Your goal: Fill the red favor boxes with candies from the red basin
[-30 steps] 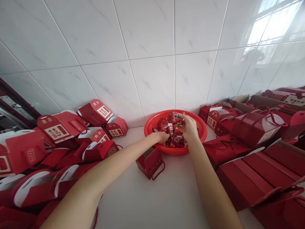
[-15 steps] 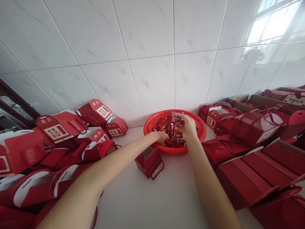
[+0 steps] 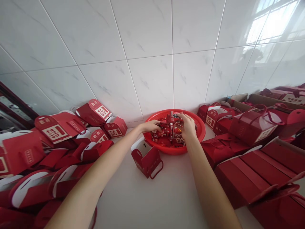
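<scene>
A round red plastic basket (image 3: 175,150) stands against the tiled wall, with red wrapped packets (image 3: 177,137) in it. My right hand (image 3: 187,125) is over the basket's right part, its fingers closed round several red packets. At the left side of the basket my left hand (image 3: 153,126) has its fingers curled at a small red packet near the held ones. Just in front of the basket an open red box (image 3: 149,159) with a white inside and a red cord handle rests on the white table.
Many red gift boxes (image 3: 56,128) are piled at the left. More red boxes (image 3: 256,125) and brown cartons (image 3: 238,98) fill the right side. A white tiled wall (image 3: 152,86) rises behind the basket.
My left hand has lifted from the basket's front and moved back and left, uncovering the open box's white inside. My right hand stays nearly in place with its packets.
</scene>
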Available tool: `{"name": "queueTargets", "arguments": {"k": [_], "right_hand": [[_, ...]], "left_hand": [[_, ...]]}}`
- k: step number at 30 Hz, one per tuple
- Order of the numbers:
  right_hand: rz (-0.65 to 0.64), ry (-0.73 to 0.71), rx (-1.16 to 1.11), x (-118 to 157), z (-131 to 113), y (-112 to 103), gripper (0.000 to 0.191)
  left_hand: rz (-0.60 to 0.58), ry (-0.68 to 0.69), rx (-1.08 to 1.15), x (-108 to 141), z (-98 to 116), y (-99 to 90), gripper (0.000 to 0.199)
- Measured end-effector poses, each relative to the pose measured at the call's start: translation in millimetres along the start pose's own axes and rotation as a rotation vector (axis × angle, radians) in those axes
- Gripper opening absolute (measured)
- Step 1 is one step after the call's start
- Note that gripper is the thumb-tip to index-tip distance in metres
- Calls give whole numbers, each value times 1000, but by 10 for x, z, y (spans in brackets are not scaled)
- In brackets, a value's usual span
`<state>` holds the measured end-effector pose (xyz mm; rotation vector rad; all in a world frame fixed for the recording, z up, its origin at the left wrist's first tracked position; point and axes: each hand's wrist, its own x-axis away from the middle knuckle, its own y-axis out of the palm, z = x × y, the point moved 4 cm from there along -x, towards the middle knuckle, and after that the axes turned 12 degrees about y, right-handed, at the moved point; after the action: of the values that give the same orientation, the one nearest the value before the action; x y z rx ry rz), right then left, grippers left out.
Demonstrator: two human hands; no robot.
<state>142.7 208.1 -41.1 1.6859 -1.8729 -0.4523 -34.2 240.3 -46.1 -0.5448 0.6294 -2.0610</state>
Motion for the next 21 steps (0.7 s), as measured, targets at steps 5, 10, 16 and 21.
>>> {"name": "queueTargets", "arguments": {"k": [5,10,16,21], "right_hand": [[13,-6,1,-6,2,-5,13],[7,-5,13,-11,0,1,13],[3,-24,30,-37,10,-18,16],[-6,-21,33,-57,25,-25,17]], "left_hand": [[47,-40,45,-2,-61,-9,14],[21,-56,79,9,-31,22,15],[8,-48,-37,-15,-45,5,19],[14,-27,-232,-50,-42,-26,25]]}}
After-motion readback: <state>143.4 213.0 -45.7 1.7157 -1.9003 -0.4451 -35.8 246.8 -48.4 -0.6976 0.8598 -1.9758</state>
